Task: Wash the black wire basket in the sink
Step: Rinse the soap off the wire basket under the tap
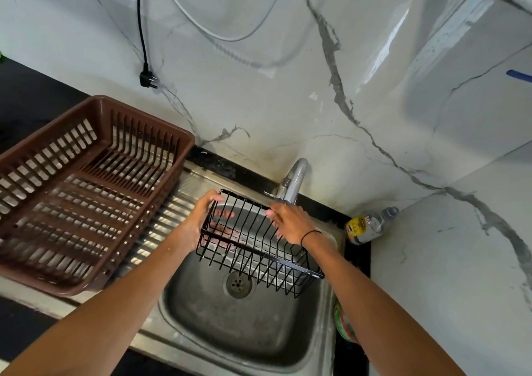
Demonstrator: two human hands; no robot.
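The black wire basket [259, 249] hangs tilted above the steel sink [201, 315], just below the tap [295, 182]. My left hand [201, 220] grips its left end, thumb over the top rim and fingers showing through the wires inside. On the basket's far rim, right under the spout, lies my right hand [289, 223], with a black band on the wrist; its fingers curl over the wires. No running water is visible from the tap.
A brown plastic dish rack [86, 191] sits on the ribbed drainboard at the left. A dish soap bottle [368, 226] lies at the sink's right corner, a green-red object [342, 323] below it. A black plug [146, 77] dangles against the marble wall.
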